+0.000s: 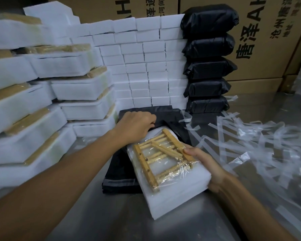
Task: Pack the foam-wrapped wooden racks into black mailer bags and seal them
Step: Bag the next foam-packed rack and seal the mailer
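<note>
Mid-batch: one rack in hand, not yet bagged.

Rack (163, 157) on its foam (172, 193), lying on the table (163, 228) atop the flat bags (120, 178), gripped at its right edge by the right hand (205, 164), fingers clamped on it. Left hand (135, 126) at the top bag's edge, fingers curled, seemingly pinching it open. Five sealed bags (208, 73) stacked behind; many wrapped racks (33, 101) left beside; peeled strips (261, 136) strewn right.

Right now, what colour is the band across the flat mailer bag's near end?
Grey, on the black mailer bag; head view.
</note>
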`<state>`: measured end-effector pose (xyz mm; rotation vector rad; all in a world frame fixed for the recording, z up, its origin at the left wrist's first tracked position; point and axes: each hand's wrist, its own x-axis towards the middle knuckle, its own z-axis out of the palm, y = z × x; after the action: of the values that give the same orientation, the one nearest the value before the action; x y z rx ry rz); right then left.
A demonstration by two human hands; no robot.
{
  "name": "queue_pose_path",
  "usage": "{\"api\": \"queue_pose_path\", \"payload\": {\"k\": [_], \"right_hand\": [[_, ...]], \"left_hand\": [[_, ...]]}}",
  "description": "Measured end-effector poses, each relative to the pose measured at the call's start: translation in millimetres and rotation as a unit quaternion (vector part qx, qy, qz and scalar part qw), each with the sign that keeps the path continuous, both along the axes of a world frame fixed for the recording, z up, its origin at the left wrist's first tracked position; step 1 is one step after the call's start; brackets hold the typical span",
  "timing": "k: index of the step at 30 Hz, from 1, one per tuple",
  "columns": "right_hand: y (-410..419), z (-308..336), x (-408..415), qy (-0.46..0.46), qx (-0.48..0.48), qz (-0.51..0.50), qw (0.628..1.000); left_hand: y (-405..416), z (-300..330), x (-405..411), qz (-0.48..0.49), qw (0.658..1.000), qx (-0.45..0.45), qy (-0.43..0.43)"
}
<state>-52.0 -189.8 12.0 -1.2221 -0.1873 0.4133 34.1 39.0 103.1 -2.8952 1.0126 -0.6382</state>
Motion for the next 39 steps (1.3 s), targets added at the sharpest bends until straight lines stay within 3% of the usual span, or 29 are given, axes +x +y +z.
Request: {"api": "queue_pose_path", "payload": {"k": [6,9,13,17,22,27,31,35,37,39], "right_hand": [[0,-11,10,0.014,0.02,-0.072,0.997],[3,-10,10,0.014,-0.012,-0.128,0.992],[12,-10,7,-0.016,-0.061,-0.209,0.976],[16,-11,9,-0.03,-0.085,-0.21,0.973],[14,-7,15,0.012,-0.091,-0.198,0.976],[9,-1,25,-0.022,-0.216,-0.28,0.935],[4,-3,29,-0.047,-0.283,-0.241,0.927],[-11,-3,15,-0.067,-0.223,-0.132,0.963],[-25,0,9,-0.088,-0.23,-0.025,0.969],[-32,5,7,-0.126,-0.289,0.087,0.945]], "left_hand": [[15,-7,-10,-0.06,0.994,-0.003,-0.092],[16,-16,-15,-0.018,0.993,-0.061,-0.104],[17,-43,-19,0.137,0.967,-0.214,-0.029],[19,-66,-33,0.165,0.933,-0.319,-0.016],[28,-84,-45,0.157,0.939,-0.303,-0.028],[39,-100,-47,0.176,0.917,-0.355,0.056],[44,-96,-48,0.171,0.886,-0.346,0.256],[71,-83,-55,0.119,0.864,-0.198,0.448],[77,-81,-62,0.114,0.871,-0.12,0.462],[73,-84,-67,0.112,0.895,-0.09,0.422]]}}
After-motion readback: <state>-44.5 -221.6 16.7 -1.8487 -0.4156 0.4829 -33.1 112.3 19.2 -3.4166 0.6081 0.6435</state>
